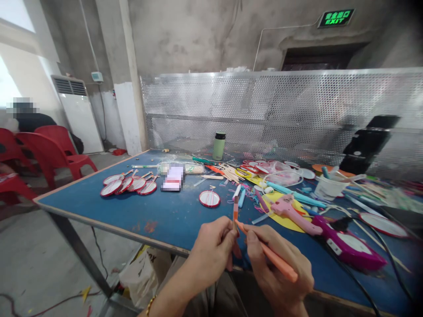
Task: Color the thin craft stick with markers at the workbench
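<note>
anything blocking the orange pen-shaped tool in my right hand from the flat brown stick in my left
Nothing visible. The orange pen-shaped tool in your right hand has its tip right by the flat brown stick.

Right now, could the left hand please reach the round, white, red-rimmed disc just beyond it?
Probably yes: bare blue tabletop lies between the left hand and the round, white, red-rimmed disc, though that hand is holding a thin brown-and-orange stick.
</note>
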`<state>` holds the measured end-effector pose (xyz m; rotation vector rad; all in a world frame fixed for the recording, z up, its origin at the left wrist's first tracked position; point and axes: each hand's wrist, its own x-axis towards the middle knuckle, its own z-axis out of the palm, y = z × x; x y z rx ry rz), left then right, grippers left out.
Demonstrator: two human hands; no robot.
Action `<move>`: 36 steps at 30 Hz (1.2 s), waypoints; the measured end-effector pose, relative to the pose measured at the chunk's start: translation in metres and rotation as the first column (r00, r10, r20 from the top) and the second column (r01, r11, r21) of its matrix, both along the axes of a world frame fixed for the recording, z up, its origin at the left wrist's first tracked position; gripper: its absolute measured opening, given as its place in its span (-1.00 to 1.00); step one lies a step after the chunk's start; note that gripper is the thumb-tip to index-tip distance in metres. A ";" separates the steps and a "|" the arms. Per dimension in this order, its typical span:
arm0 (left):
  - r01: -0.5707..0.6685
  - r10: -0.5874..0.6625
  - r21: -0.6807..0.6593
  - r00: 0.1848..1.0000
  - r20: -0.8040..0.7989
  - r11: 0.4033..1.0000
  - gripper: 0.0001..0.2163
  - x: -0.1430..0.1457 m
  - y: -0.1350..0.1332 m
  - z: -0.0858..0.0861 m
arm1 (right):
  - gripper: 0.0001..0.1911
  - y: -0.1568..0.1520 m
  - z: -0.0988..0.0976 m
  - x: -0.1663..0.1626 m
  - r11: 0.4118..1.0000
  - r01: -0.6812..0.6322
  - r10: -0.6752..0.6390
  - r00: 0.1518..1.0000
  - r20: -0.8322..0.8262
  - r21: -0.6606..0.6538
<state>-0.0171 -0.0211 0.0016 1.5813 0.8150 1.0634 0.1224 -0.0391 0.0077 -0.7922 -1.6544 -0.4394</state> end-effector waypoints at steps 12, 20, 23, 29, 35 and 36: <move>0.003 -0.004 -0.015 1.000 -0.012 1.000 -0.74 0.001 0.002 -0.002 | -0.85 -0.001 -0.001 0.001 0.999 0.050 -0.050 0.999 -0.013 0.011; -0.008 0.008 0.012 1.000 -0.004 1.000 -0.72 0.000 -0.001 0.002 | -0.84 0.001 0.000 -0.001 1.000 -0.008 0.008 1.000 -0.002 0.014; -0.016 0.017 0.021 1.000 -0.016 1.000 -0.72 0.000 0.000 0.002 | -0.84 0.001 0.000 -0.001 1.000 -0.017 0.017 1.000 0.007 0.008; 0.009 -0.009 -0.022 1.000 0.004 1.000 -0.75 0.001 0.002 -0.003 | -0.85 -0.001 0.000 -0.001 1.000 0.023 -0.023 0.999 -0.022 0.007; -0.011 0.011 0.021 1.000 -0.007 1.000 -0.73 0.000 0.000 0.000 | -0.85 0.001 0.001 -0.001 1.000 0.003 -0.003 1.000 0.001 0.005; -0.012 0.012 0.024 1.000 -0.007 1.000 -0.73 0.000 0.000 0.001 | -0.85 0.002 0.001 -0.001 1.000 -0.006 0.006 1.000 0.004 0.005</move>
